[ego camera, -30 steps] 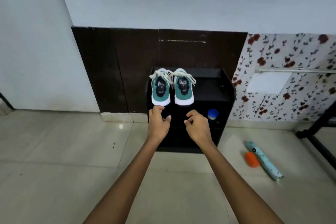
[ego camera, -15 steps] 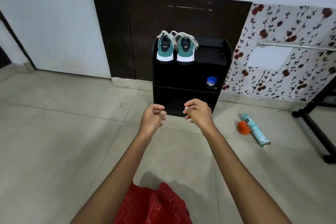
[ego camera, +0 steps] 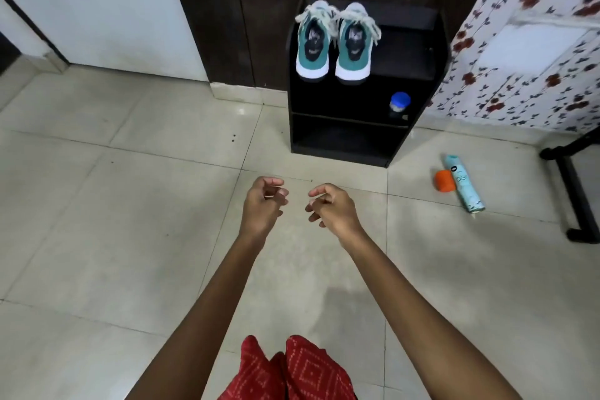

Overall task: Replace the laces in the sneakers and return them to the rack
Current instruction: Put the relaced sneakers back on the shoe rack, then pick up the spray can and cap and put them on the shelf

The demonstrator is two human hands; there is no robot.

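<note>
Teal and white sneakers [ego camera: 334, 42], a pair set side by side on the left half of the top shelf of a black rack [ego camera: 418, 52]. Heels at the shelf's front edge, nearest the viewer, toes toward the wall. White laces [ego camera: 368, 24] threaded in both, bunched loosely over the tongues, loops spilling to either side.

One shelf down, at the right end, a small jar with a blue lid [ego camera: 399, 104].

Nearer the viewer and well apart from the rack, two bare arms stretched out over pale floor tiles [ego camera: 130, 204]. Left hand [ego camera: 261, 204] with fingers loosely curled, holding nothing. Right hand [ego camera: 334, 208] just beside it, likewise loosely curled and empty, not touching the left.

On the floor to the right of the rack, a pale blue spray can [ego camera: 464, 183] lying on its side, an orange cap [ego camera: 444, 181] touching it. Red patterned cloth [ego camera: 292, 370] at the bottom edge. Floral wallpaper [ego camera: 535, 75] on the right, dark wood panel [ego camera: 227, 10] behind the rack.
</note>
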